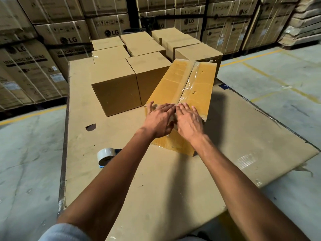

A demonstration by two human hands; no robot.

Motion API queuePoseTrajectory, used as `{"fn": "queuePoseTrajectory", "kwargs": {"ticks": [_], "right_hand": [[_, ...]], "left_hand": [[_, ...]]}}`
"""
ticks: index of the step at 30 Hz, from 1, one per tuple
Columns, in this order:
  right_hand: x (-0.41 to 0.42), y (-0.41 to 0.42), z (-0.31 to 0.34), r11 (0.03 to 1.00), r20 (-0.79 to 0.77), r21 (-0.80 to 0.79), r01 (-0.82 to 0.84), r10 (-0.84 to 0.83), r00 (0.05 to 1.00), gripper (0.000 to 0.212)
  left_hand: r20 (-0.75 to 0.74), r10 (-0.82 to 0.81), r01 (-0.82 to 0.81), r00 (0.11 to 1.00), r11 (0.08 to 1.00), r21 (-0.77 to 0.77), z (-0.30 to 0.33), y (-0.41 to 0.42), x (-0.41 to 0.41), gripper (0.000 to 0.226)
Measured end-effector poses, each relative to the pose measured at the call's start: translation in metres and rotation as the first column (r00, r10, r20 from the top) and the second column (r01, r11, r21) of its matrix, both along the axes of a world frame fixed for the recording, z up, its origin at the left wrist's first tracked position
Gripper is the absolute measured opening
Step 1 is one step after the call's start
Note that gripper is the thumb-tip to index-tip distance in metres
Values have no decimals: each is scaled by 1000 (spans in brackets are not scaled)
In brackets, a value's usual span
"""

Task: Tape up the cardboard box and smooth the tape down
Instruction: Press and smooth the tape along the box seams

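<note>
A long yellow-brown cardboard box (173, 84) lies on a flat cardboard sheet (156, 180), angled away to the right. Clear tape (188, 82) runs along its top centre seam and looks wrinkled. My left hand (159, 119) and my right hand (188, 121) lie flat side by side on the box's near end, over the seam where the tape folds down the front face. Both hands have fingers spread and hold nothing. A roll of clear tape on a blue dispenser (106, 155) rests on the sheet to the left of my left forearm.
Several closed brown boxes (116, 87) stand in rows just behind and left of the taped box. Stacked washing-machine cartons (31, 66) wall the back and left. Concrete floor with yellow lines (278, 80) surrounds the sheet. A small hole (91, 126) marks the sheet.
</note>
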State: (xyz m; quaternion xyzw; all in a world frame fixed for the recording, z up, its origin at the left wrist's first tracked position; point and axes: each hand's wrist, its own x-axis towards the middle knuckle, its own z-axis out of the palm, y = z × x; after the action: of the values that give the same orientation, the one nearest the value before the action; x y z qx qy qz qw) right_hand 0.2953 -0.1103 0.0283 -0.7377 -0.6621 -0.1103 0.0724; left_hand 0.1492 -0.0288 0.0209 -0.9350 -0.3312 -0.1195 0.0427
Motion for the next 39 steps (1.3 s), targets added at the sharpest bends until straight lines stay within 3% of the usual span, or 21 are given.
{"fn": "queuePoseTrajectory", "kwargs": {"ticks": [6,11,15,18,22,25,28,33,35,39], "right_hand": [[7,-1,-7,997,-45,75,-31,35,998,62],[4,-12,-11,954,-197,295,-49,111,974,59],[5,-14,-13,961,-186,270,-57,111,976,59],[6,-5,-10,985,-105,154,-72,88,991,57],[1,7,-5,999,-32,42,-15,17,999,68],[-4,7,-1,1000,-28,16,16,-15,999,70],[2,3,-4,998,-46,64,2,1,999,63],[-3,-10,-3,979,-202,205,9,33,979,49],[-2,-12,1,967,-228,254,25,35,973,40],[6,-7,1,955,-195,294,41,18,981,42]], "left_hand": [[180,-155,146,971,987,63,-11,13,-3,58],[265,-239,201,934,966,166,-17,14,-12,51],[247,-239,197,939,963,183,-21,14,-15,49],[249,-166,140,954,983,119,-6,9,-9,50],[115,-101,90,988,991,99,2,14,-1,68],[111,-67,58,992,995,85,-6,13,5,73],[168,-120,101,978,988,120,-8,11,3,65],[272,-205,165,940,973,162,-15,13,-9,54],[314,-226,198,922,973,119,-12,13,-12,46],[352,-183,182,918,983,34,-7,20,-10,37]]}}
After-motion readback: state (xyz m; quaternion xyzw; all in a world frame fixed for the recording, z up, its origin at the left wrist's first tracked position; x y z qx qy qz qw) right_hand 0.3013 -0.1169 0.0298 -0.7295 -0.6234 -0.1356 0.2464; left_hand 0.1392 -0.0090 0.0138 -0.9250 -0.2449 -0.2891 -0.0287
